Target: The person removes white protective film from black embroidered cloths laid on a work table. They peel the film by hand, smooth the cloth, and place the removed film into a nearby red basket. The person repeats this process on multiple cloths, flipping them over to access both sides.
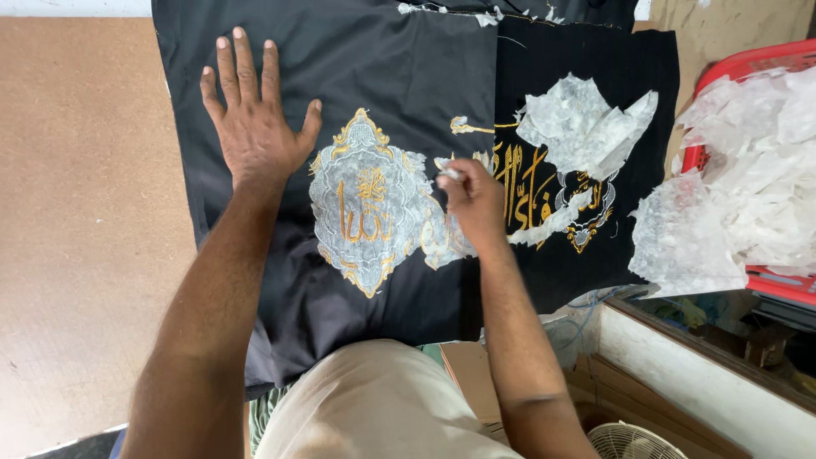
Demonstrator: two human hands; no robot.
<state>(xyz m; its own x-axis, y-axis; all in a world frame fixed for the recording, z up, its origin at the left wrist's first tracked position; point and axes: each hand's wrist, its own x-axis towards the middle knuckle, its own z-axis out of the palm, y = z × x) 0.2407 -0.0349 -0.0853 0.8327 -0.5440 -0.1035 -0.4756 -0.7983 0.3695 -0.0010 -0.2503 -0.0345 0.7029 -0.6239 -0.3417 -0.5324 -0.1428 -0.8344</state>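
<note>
No labels, signs or screens anywhere I can see. Closest thing to a package is a brown cardboard box (pixel 463 370) low in the middle, just past my lap, under the edge of the worktop, flap open, plain brown. Contents hidden. Nothing else of that kind in view.

left of the left hand (pixel 252 123) fingers: bare brown tabletop (pixel 76 212), wide open | between the hands: flat black cloth (pixel 408 68), easy pass | just past the right hand (pixel 473 197) fingertips: loose white backing scrap (pixel 586 123) | further right: red basket (pixel 748 64) heaped with scraps blocks
</note>
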